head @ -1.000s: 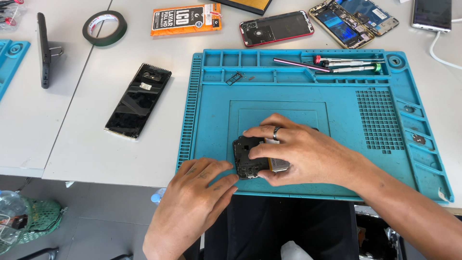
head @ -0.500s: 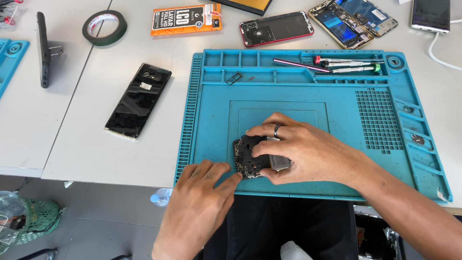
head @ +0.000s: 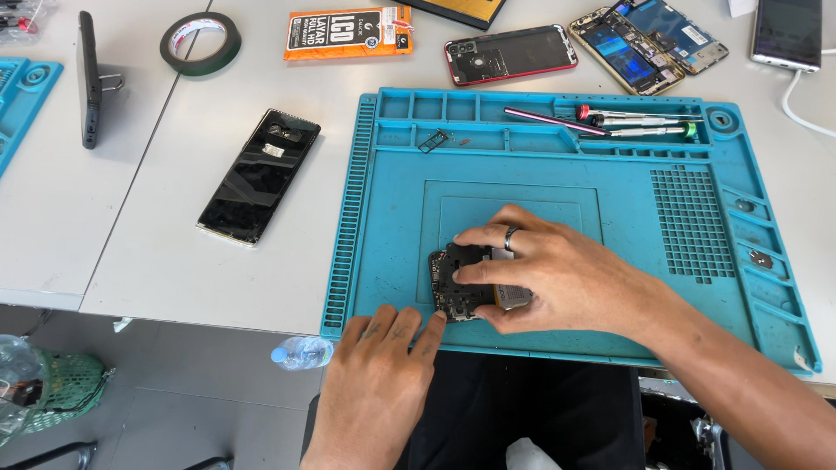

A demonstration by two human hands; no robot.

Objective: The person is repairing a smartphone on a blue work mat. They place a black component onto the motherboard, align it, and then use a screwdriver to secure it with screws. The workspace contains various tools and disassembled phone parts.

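A small dark opened phone body with exposed circuitry is lying near the front edge of the blue silicone repair mat. The right hand is pinning it under flat fingers; the left hand, fingers extended, has slid closer, fingertips now prodding its lower corner.

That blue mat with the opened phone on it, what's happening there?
A person is working on a small opened phone lying on a blue repair mat. The right hand, wearing a ring, presses down on it, while the left hand touches its lower edge with its fingertips. Screwdrivers lie in the mat's top tray. A detached black back cover and other opened phones lie on the white table.
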